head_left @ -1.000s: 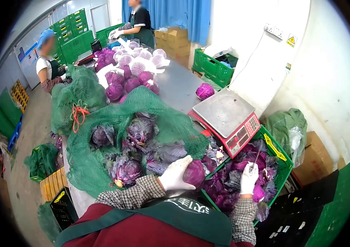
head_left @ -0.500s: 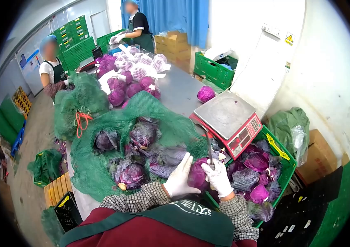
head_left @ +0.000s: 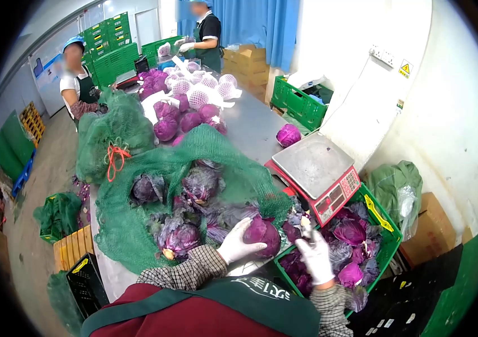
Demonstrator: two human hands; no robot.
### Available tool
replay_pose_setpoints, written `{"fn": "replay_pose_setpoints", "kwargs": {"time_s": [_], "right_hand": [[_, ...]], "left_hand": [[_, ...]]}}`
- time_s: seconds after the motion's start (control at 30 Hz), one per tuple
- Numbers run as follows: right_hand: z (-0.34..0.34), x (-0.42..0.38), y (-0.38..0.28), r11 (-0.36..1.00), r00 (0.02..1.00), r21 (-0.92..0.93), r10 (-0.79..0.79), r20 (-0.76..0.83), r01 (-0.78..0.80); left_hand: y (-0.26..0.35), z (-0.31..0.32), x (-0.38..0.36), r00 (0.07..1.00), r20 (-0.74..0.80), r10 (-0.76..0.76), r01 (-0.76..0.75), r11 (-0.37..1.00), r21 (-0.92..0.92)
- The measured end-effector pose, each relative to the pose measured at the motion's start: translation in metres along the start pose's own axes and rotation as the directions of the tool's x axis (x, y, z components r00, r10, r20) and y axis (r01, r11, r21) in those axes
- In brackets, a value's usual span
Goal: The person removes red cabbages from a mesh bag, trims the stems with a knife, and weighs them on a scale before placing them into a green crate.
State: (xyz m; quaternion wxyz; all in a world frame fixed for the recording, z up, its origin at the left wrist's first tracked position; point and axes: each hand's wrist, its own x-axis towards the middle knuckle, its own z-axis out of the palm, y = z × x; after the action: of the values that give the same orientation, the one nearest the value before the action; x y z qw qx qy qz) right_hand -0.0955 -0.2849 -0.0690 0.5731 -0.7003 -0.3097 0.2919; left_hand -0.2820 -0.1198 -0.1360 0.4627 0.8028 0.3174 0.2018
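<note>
My left hand (head_left: 238, 245), in a white glove, grips a peeled purple cabbage (head_left: 263, 236) from its left side at the table's near edge. To the right, my gloved right hand (head_left: 316, 258) is over the green crate (head_left: 392, 238), apart from the cabbage, its fingers bent around something too small to make out. A pale piece (head_left: 305, 222) shows at its fingertips. Cabbages with dark outer leaves (head_left: 178, 236) lie in the open green net bag (head_left: 118, 224) left of my left hand. Loose purple leaves (head_left: 349, 232) fill much of the crate.
Beyond the crate stands a red scale (head_left: 333, 199), with a single cabbage (head_left: 288, 135) behind it. Netted cabbages (head_left: 198, 98) and a closed green net bag (head_left: 112, 126) are farther back. Two people, one at left (head_left: 76, 90) and one behind the table (head_left: 208, 33), stand there.
My right hand has moved off the cabbage, right and slightly down over the crate. The dark blade seen upright in it before no longer shows clearly. The cabbage now shows more of its surface.
</note>
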Motion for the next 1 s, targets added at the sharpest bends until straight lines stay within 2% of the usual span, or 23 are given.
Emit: {"fn": "replay_pose_setpoints", "kwargs": {"time_s": [0.03,0.07,0.13,0.17,0.2,0.27,0.3,0.33,0.4,0.5,0.53,0.57,0.6,0.63,0.7,0.73,0.77,0.8,0.83,0.87,0.9,0.97,1.0], "right_hand": [[0.014,0.006,0.027,0.983,0.985,-0.066,-0.172,0.029,0.173],[0.03,0.013,0.056,0.975,0.976,-0.061,-0.21,0.06,0.214],[0.054,0.021,0.09,0.968,0.969,-0.09,-0.225,0.101,0.234],[0.06,0.022,0.094,0.973,0.977,-0.118,-0.184,0.105,0.196],[0.064,0.023,0.093,0.976,0.982,-0.136,-0.153,0.108,0.167],[0.072,0.022,0.091,0.977,0.985,-0.156,-0.129,0.118,0.147],[0.075,0.022,0.09,0.976,0.985,-0.167,-0.121,0.125,0.141],[0.078,0.021,0.087,0.972,0.983,-0.177,-0.135,0.125,0.156],[0.08,0.023,0.09,0.932,0.963,-0.245,-0.249,0.101,0.267],[0.086,0.03,0.099,0.833,0.895,-0.345,-0.444,0.047,0.431],[0.084,0.03,0.096,0.929,0.958,-0.233,-0.284,0.045,0.286],[0.082,0.03,0.092,0.985,0.992,-0.123,-0.115,0.041,0.12],[0.078,0.029,0.078,1.0,0.998,-0.011,-0.018,0.06,0.019],[0.075,0.028,0.064,0.992,0.994,0.096,0.08,0.079,-0.087],[0.075,0.033,0.088,0.998,0.993,-0.005,0.057,0.104,-0.057],[0.074,0.036,0.102,0.948,0.962,-0.234,-0.165,0.216,0.215],[0.073,0.038,0.116,0.735,0.862,-0.455,-0.392,0.321,0.503],[0.073,0.04,0.129,0.449,0.713,-0.574,-0.578,0.398,0.685],[0.084,0.035,0.123,0.843,0.868,-0.226,-0.441,0.229,0.488],[0.091,0.026,0.111,0.963,0.968,0.214,-0.201,0.153,0.166],[0.086,0.019,0.095,0.96,0.951,-0.065,-0.259,0.17,0.273],[0.075,0.006,0.062,0.681,0.906,-0.604,-0.372,0.203,0.415],[0.077,0.002,0.054,0.965,0.992,-0.242,-0.084,0.096,0.105]], "left_hand": [[-0.009,0.007,0.001,0.997,-0.076,0.018,-0.024,0.996,-0.08],[-0.01,0.011,-0.004,0.984,-0.17,0.06,-0.08,0.99,-0.117],[-0.001,0.01,-0.01,0.972,-0.159,-0.172,0.028,0.761,-0.648],[-0.013,0.01,-0.009,0.95,-0.294,-0.109,-0.074,0.832,-0.55],[-0.007,0.001,-0.013,0.933,-0.213,-0.289,0.084,0.753,-0.653],[-0.008,-0.008,-0.026,0.931,-0.222,-0.289,0.104,0.794,-0.599],[-0.025,-0.002,-0.029,0.933,-0.307,-0.189,-0.017,0.828,-0.561],[-0.031,-0.004,-0.03,0.932,-0.305,-0.197,-0.001,0.838,-0.546],[-0.037,-0.009,-0.032,0.931,-0.3,-0.208,0.024,0.856,-0.517],[-0.017,-0.03,-0.024,0.92,-0.17,-0.353,0.165,0.743,-0.649],[-0.015,-0.033,-0.022,0.908,-0.167,-0.385,0.162,0.688,-0.708],[-0.018,-0.041,-0.018,0.87,-0.074,-0.488,0.235,0.54,-0.808],[-0.019,-0.046,-0.021,0.871,-0.027,-0.49,0.171,0.355,-0.919],[-0.015,-0.047,-0.024,0.888,-0.065,-0.456,0.179,0.473,-0.863],[0.013,-0.054,-0.031,0.945,-0.084,-0.317,0.197,0.753,-0.628],[0.035,-0.053,-0.028,0.976,-0.049,-0.212,0.149,0.818,-0.555],[0.068,-0.053,-0.025,0.991,0.064,-0.121,0.136,0.79,-0.598],[0.102,-0.059,-0.02,0.984,0.176,0.017,0.065,0.89,-0.451],[0.109,-0.056,-0.007,0.961,0.149,0.233,-0.17,0.923,-0.345],[0.113,-0.055,0.002,0.885,0.148,0.441,-0.402,0.886,-0.23],[0.114,-0.061,0.011,0.894,0.171,0.413,-0.401,0.91,-0.101],[0.091,-0.065,0.028,0.929,0.182,0.323,-0.337,0.94,0.052],[0.054,-0.054,0.042,0.956,0.205,0.21,-0.207,0.978,-0.04]]}}
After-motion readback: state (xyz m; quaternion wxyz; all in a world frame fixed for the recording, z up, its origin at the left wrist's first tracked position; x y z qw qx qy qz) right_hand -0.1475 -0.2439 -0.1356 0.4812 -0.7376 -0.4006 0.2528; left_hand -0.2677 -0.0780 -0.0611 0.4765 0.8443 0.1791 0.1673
